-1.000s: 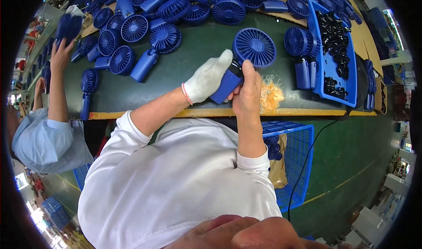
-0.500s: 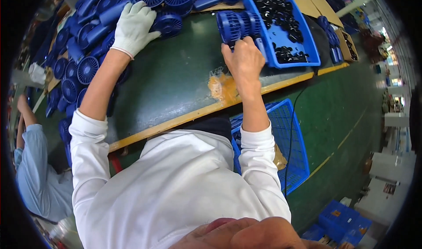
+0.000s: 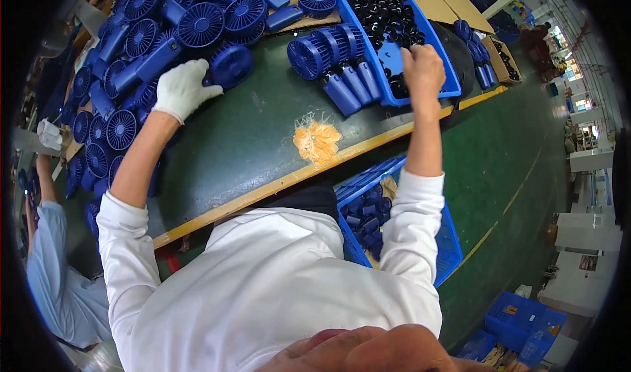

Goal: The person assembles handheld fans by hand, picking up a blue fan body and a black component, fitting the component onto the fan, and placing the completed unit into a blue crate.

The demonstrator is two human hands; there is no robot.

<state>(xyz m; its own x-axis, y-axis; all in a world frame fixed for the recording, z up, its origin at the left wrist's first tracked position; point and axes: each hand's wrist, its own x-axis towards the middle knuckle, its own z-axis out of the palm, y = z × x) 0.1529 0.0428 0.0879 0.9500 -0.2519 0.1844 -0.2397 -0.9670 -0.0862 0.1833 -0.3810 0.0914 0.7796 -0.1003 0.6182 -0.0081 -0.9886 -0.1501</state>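
left hand at a blue fan, right hand over black parts, both sets of fingers' hold unclear; tugging could topple piled fans.

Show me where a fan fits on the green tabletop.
The widest bare patch of tabletop lies between the gloved left hand, the orange spot and the yellow front edge. Crowded: the heaped blue fans at upper left, the fan row, and the blue tray of black pieces beneath the right hand.
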